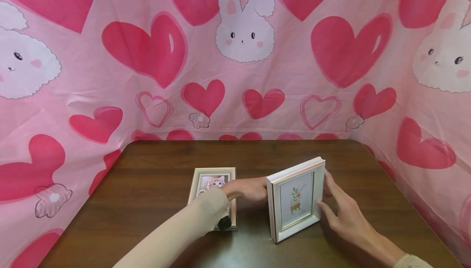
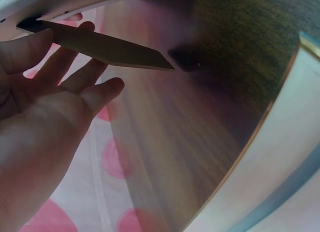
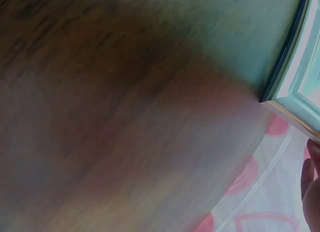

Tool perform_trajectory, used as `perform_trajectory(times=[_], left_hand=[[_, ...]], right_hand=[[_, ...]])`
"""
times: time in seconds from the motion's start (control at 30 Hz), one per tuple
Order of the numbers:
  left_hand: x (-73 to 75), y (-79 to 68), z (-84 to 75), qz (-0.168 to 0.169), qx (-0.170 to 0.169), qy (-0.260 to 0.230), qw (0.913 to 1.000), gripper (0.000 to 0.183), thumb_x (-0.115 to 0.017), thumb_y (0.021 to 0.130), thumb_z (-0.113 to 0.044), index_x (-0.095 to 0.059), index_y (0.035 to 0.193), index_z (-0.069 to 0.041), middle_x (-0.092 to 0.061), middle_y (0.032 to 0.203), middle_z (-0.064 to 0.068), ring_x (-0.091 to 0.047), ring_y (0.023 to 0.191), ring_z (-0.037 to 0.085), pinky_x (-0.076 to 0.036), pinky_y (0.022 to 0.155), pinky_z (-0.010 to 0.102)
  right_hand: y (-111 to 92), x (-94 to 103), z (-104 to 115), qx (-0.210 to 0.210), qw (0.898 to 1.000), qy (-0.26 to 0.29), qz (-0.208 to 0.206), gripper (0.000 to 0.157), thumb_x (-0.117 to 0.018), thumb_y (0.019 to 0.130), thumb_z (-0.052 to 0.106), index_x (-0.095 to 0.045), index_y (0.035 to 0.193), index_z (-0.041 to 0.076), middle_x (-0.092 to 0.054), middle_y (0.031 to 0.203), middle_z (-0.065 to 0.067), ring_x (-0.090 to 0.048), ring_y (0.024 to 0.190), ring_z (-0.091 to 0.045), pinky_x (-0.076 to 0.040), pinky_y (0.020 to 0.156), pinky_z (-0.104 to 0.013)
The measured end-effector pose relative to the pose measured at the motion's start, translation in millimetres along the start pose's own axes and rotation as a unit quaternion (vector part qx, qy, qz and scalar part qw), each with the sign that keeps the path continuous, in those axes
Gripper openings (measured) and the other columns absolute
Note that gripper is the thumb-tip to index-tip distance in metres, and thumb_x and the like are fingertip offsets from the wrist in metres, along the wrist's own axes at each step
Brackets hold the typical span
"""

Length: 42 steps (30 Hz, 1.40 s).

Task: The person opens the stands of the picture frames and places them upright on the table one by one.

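Note:
A white picture frame [image 1: 274, 215] with a potted-plant print stands upright and angled on the table. My right hand [image 1: 344, 215] holds its right side, thumb near the front edge and the other fingers reaching behind. In the right wrist view, fingertips show at the frame's edge. My left hand [image 1: 252, 189] reaches behind this frame, its fingers hidden in the head view. The left wrist view shows that hand [image 2: 55, 112] pinching a flat brown stand leg [image 2: 110, 47] at the frame's back. Left of it sits a second white frame [image 1: 233, 178] with a cat picture, partly covered by my left forearm.
The dark wooden table [image 1: 154, 194] has rounded far corners. A pink cloth [image 1: 294, 68] with hearts and rabbits hangs round the back and both sides. A small black item [image 1: 224, 223] shows at my left wrist, over the cat picture's frame.

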<state>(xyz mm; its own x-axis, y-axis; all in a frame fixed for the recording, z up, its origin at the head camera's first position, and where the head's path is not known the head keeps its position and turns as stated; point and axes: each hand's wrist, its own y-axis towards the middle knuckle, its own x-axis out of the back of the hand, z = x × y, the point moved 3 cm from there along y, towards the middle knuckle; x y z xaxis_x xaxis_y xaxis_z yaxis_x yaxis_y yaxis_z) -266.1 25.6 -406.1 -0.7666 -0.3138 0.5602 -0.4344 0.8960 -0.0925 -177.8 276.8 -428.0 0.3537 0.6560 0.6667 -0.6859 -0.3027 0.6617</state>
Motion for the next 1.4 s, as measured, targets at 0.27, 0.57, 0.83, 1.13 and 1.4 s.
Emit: perform_trajectory(times=[0.27,0.57,0.83,1.13,1.4], left_hand=[[1.2,-1.2,2.3,0.003,-0.007,-0.003,1.0000,0.048,-0.044,0.105,0.001,-0.049,0.152,0.005,-0.055,0.150,0.016,-0.043,0.126,0.002,-0.027,0.115,0.021],[2.3,0.4,7.5,-0.003,0.011,-0.013,0.9998,0.047,-0.048,0.108,-0.006,-0.049,0.154,-0.001,-0.055,0.152,0.011,-0.044,0.129,0.004,-0.027,0.116,0.024],[4.8,-3.3,12.5,-0.078,0.017,-0.024,0.9965,0.044,-0.051,0.104,0.001,-0.059,0.147,-0.005,-0.062,0.143,0.004,-0.051,0.126,0.007,-0.034,0.115,0.029],[5.8,-38.5,-1.6,-0.302,0.048,0.068,0.9498,0.024,-0.060,0.106,-0.014,-0.053,0.128,-0.011,-0.067,0.134,0.010,-0.063,0.122,0.019,-0.050,0.104,0.043],[-15.6,-80.5,-22.8,-0.416,0.040,0.093,0.9036,0.046,-0.057,0.102,-0.011,-0.043,0.146,-0.013,-0.055,0.146,0.000,-0.057,0.125,0.018,-0.046,0.103,0.047]], right_hand=[[-0.2,-0.6,-0.3,0.007,1.000,0.005,0.003,0.118,-0.086,0.066,-0.021,-0.026,0.165,0.000,-0.058,0.145,-0.027,-0.066,0.097,-0.017,-0.036,0.098,-0.009],[2.3,-0.6,-1.3,0.007,1.000,0.009,0.012,0.120,-0.085,0.065,-0.024,-0.024,0.166,0.001,-0.053,0.151,-0.027,-0.065,0.102,-0.015,-0.040,0.097,-0.010],[2.8,-1.2,-0.4,-0.008,1.000,0.007,0.024,0.119,-0.085,0.069,-0.021,-0.021,0.167,0.004,-0.043,0.161,-0.023,-0.063,0.106,-0.016,-0.032,0.102,-0.006],[0.1,-0.7,-1.4,-0.007,1.000,0.008,0.007,0.117,-0.089,0.069,-0.014,-0.026,0.166,0.003,-0.055,0.150,-0.023,-0.064,0.108,-0.014,-0.035,0.101,-0.008],[-4.0,3.4,-4.7,-0.018,1.000,0.015,-0.014,0.096,-0.084,0.074,-0.008,-0.040,0.159,0.000,-0.056,0.147,-0.019,-0.059,0.116,-0.017,-0.035,0.104,-0.011]])
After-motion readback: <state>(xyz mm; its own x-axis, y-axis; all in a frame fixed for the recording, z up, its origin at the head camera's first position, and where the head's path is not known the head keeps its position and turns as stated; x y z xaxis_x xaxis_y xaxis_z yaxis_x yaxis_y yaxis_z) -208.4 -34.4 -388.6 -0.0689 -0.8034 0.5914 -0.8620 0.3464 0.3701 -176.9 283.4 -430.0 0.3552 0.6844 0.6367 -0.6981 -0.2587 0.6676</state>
